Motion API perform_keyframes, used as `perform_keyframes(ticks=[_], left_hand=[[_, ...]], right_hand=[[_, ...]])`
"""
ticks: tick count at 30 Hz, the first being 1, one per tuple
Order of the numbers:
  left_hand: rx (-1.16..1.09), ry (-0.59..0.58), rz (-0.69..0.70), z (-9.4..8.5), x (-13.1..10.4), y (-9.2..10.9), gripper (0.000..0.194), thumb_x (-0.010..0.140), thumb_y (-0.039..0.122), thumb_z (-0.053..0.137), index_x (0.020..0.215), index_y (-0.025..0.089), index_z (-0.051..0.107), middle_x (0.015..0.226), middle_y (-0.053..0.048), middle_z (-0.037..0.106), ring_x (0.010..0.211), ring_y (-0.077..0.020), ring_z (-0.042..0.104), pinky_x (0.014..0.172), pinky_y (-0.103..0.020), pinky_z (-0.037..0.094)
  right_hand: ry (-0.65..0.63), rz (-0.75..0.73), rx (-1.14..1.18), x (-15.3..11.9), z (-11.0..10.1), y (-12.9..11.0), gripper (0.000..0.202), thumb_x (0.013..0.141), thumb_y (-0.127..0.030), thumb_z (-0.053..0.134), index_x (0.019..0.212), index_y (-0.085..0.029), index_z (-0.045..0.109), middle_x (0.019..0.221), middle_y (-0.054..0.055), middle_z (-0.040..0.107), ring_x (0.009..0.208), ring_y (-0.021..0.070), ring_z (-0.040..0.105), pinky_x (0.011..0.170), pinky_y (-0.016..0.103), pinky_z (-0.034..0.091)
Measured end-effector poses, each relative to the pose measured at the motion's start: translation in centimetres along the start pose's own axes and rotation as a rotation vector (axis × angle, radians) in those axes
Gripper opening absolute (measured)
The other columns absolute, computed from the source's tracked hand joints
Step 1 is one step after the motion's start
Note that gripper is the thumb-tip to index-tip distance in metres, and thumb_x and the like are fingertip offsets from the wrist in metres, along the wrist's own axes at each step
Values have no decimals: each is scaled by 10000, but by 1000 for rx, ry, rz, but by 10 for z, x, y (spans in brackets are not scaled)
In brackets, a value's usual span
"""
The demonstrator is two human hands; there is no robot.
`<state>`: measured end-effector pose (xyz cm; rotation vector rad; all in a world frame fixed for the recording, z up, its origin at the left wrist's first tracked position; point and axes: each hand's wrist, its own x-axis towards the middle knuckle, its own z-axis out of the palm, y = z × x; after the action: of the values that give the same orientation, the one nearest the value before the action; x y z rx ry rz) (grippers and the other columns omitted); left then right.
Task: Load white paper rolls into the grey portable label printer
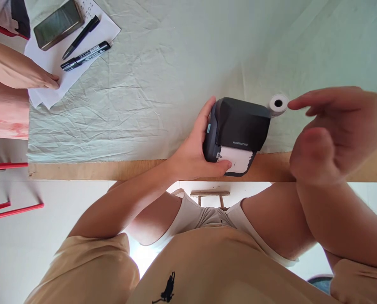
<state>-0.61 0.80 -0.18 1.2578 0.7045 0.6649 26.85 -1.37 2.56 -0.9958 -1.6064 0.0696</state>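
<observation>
A black label printer (244,122) stands at the table's near edge, its lid closed. A white label with dark marks and torn-looking edges lies over its front. My left hand (196,154) is wrapped round the printer's left side, the thumb pressed on the label and the fingers behind the body. Just beyond the printer's far right corner is a small white paper roll (277,104) with a dark core. Slightly blurred, my right hand (340,131) hovers to the right, index finger stretched toward the roll and thumb apart. Whether the fingertip touches the roll I cannot tell.
At the far left, white paper sheets (57,90) carry a phone (59,24), a black pen (80,37) and a black marker (86,55). Another person's hand (42,78) rests on the sheets. A pale green cloth (144,84) covers the table, with a wooden edge (96,170) in front.
</observation>
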Motion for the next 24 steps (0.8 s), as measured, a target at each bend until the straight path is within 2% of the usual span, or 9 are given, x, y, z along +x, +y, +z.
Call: perform_keyframes(ticks=[3, 6, 9, 12, 15, 17, 20, 22, 24], left_hand=[[-74, 26, 47, 2, -1, 0, 1638, 720, 723, 1195, 2028, 434, 252, 1960, -158, 588, 1754, -468, 675, 1411, -613, 645], [-138, 104, 63, 6, -4, 3, 1307, 774, 930, 1094, 1838, 394, 558, 1805, -123, 730, 1747, -479, 683, 1417, -617, 636], [-147, 96, -53, 11, -9, 10, 1014, 883, 955, 1026, 1624, 336, 714, 1516, -112, 863, 1456, -439, 845, 1171, -553, 729], [-148, 86, -75, 12, -10, 15, 954, 883, 966, 1024, 1532, 323, 748, 1372, -92, 888, 1264, -384, 888, 1015, -486, 730], [-148, 102, -46, 11, -10, 14, 919, 883, 949, 1038, 1498, 322, 765, 1349, -81, 893, 1275, -378, 892, 1024, -468, 735], [-148, 112, -37, 10, -10, 13, 887, 905, 929, 1038, 1503, 329, 775, 1382, -78, 900, 1331, -390, 893, 1061, -475, 744], [-171, 115, -10, 11, -9, 10, 917, 918, 961, 998, 1580, 363, 782, 1515, -70, 905, 1517, -429, 858, 1194, -519, 753], [-222, 136, 1, 13, -6, 10, 920, 946, 1026, 905, 1592, 379, 796, 1598, -55, 899, 1648, -446, 804, 1288, -549, 739], [-289, 159, -10, 15, -2, 9, 906, 978, 1077, 797, 1544, 371, 824, 1595, -50, 909, 1688, -445, 788, 1321, -560, 732]], right_hand=[[-77, 59, 13, -2, -8, -13, 217, 1127, -483, 917, 1075, -294, 825, 741, -12, 702, 613, 162, 618, 534, 335, 433], [-302, 268, 134, 0, -13, -25, 507, 1031, -400, 1014, 792, -256, 592, 556, -92, 469, 473, 75, 371, 444, 271, 233], [-501, 373, 192, 5, -13, -30, 707, 1091, -462, 955, 637, -219, 471, 492, -83, 336, 475, 55, 241, 433, 262, 157], [-577, 454, 205, 9, -12, -29, 753, 1122, -555, 924, 612, -219, 485, 502, -70, 324, 490, 66, 251, 431, 267, 169], [-600, 518, 206, 7, -11, -25, 727, 1116, -532, 929, 628, -221, 489, 524, -70, 337, 507, 69, 263, 451, 271, 201], [-596, 530, 229, 5, -10, -23, 720, 1109, -527, 944, 638, -222, 492, 532, -73, 343, 511, 69, 263, 471, 279, 230], [-585, 493, 265, 1, -9, -19, 765, 1118, -618, 948, 648, -228, 487, 541, -71, 342, 521, 76, 268, 488, 292, 241], [-582, 466, 258, 0, -10, -18, 795, 1157, -722, 885, 663, -230, 504, 545, -64, 348, 527, 82, 272, 487, 297, 223], [-570, 452, 242, -2, -12, -19, 831, 1217, -813, 760, 673, -225, 540, 543, -46, 397, 520, 86, 310, 485, 297, 232]])
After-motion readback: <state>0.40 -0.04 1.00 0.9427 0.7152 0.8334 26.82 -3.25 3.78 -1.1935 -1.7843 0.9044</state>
